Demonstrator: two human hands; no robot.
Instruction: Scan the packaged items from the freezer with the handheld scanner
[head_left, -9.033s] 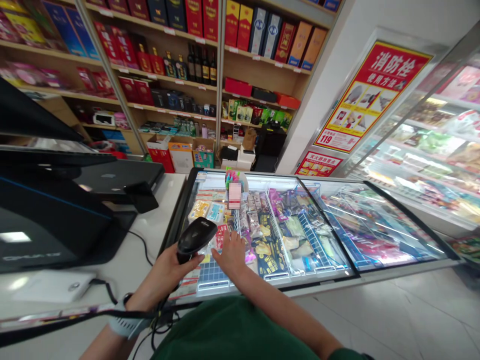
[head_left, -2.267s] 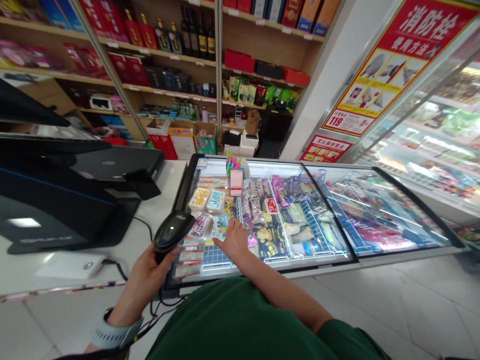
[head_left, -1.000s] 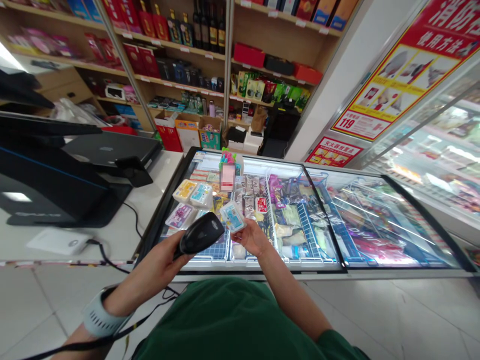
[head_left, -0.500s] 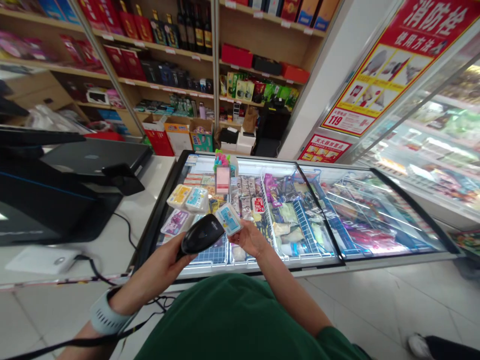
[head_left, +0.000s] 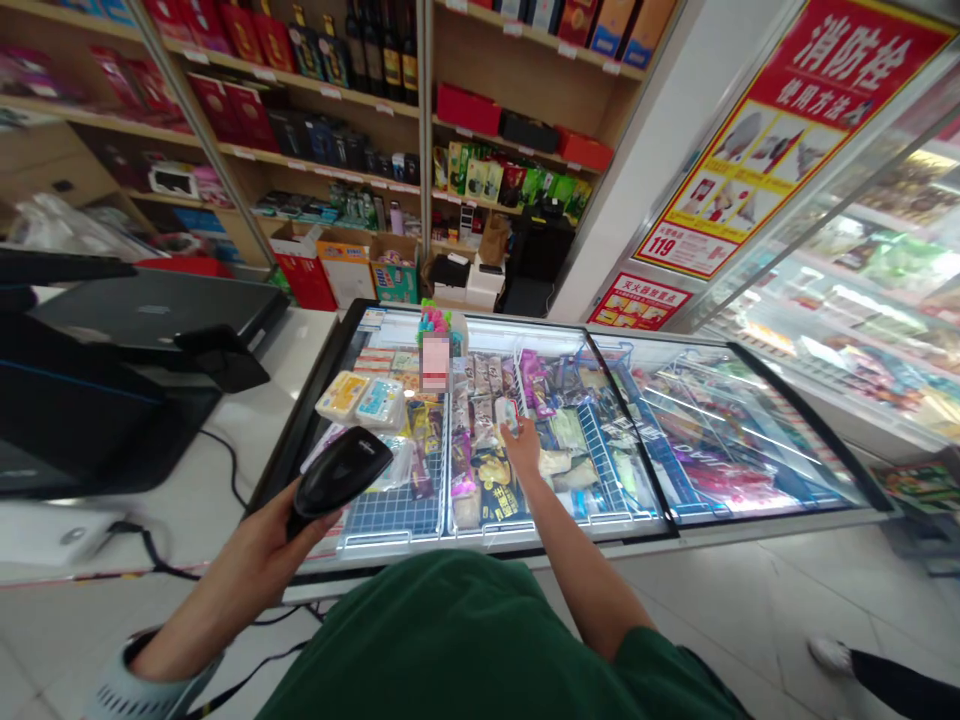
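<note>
My left hand (head_left: 281, 535) is wrapped round a black handheld scanner (head_left: 341, 475), held over the near left corner of the glass-topped freezer (head_left: 600, 541). My right hand (head_left: 523, 445) reaches further out over the glass, its fingers closed on a small pale packet (head_left: 507, 414), partly hidden by the fingers. On the glass to the left lie a yellow-labelled tub (head_left: 343, 396) and a blue-labelled tub (head_left: 380, 402). Another tub is partly covered by the scanner. Beyond them stands a pink card (head_left: 435, 362) with colourful items behind it.
On the left, a counter (head_left: 296, 370) carries a black terminal (head_left: 90, 400), a dark flat box (head_left: 161, 310) and a white device (head_left: 49, 535) with cables. Shelves of bottles and boxes rise behind. A person's shoe (head_left: 831, 655) shows on the floor at right.
My right hand has moved away from the scanner, right and forward to the small packet; the blue-labelled tub it held is out of it. My left hand and the scanner have shifted left and down.
</note>
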